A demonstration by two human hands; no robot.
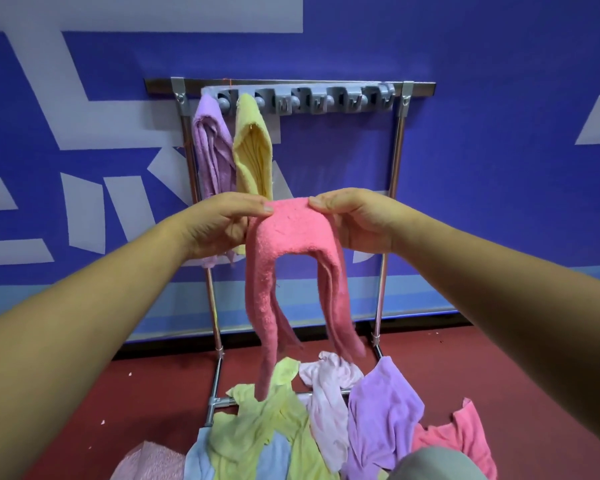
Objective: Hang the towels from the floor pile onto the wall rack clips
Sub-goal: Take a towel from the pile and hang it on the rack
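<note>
A pink towel [291,244] hangs in the air between my hands, its two ends drooping toward the floor. My left hand [222,223] pinches its top left edge and my right hand [354,220] pinches its top right edge. Above and behind, a grey clip strip [326,100] runs along the top of a metal rack [394,188]. A purple towel [210,150] and a yellow towel [253,150] hang from the two leftmost clips. The clips to their right hold nothing. The floor pile [326,420] lies below the pink towel.
The pile mixes yellow, light pink, purple [381,417], blue and another pink towel [461,434], draped over the rack's low crossbar [222,402]. The floor is red [136,393]. A blue wall with pale shapes stands behind the rack.
</note>
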